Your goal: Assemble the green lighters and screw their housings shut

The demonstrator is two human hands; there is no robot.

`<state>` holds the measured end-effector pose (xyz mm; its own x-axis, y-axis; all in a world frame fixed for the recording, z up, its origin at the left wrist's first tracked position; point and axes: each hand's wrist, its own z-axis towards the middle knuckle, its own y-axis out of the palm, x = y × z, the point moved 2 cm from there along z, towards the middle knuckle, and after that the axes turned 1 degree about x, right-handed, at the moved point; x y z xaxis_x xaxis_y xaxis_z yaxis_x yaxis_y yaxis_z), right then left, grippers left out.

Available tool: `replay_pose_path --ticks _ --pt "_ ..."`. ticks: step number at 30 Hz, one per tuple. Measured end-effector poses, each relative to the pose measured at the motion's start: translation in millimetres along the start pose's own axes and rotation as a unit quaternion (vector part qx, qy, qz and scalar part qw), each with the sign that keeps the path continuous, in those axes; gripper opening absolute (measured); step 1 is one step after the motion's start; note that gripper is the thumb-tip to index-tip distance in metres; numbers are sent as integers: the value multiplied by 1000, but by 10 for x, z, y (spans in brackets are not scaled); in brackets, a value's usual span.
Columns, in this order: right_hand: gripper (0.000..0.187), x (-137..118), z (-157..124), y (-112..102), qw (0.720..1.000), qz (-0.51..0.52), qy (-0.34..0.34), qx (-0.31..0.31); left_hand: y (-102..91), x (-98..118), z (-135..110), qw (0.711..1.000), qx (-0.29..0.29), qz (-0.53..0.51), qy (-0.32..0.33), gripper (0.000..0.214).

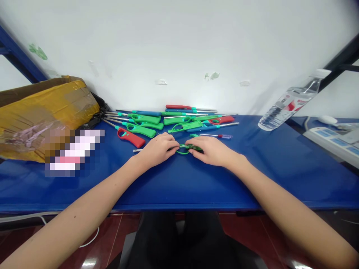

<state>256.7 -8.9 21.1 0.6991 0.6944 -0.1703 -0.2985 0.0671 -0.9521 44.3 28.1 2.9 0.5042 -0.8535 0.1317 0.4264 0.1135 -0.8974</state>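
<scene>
Both hands meet over the blue table, around a green gas lighter [183, 151] with a ring-shaped trigger guard. My left hand [159, 150] is closed on its left part, thumb and fingers pinched together. A metal nozzle tip [137, 150] sticks out to the left beyond this hand. At the lighter's right end, my right hand [211, 150] grips the green body between thumb and fingers. The fingers hide much of the lighter. Just behind the right hand lies a screwdriver [224, 136] with a clear purple-red handle.
Several long lighters, including a green one [141, 130] and a red one [131, 137], lie along the white wall. A taped cardboard box [47, 116] stands left. At right, a water bottle [294, 101] leans near a white power strip [333, 144]. The blue table's front edge [185, 206] is close.
</scene>
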Motion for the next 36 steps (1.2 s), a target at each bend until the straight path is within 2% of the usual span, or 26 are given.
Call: replay_pose_path --ticks 4,21,28,36 --pt "29 24 -17 -38 1000 8 -12 -10 2 1 -4 1000 6 7 -1 21" --pt "30 -36 -7 21 998 -52 -22 -4 -4 43 -12 999 -6 42 2 22" --pt "30 -58 4 24 998 -50 -23 5 -20 120 -9 996 -26 74 37 35" --pt "28 -67 17 -7 1000 -25 0 6 -11 136 -15 990 -29 122 58 37"
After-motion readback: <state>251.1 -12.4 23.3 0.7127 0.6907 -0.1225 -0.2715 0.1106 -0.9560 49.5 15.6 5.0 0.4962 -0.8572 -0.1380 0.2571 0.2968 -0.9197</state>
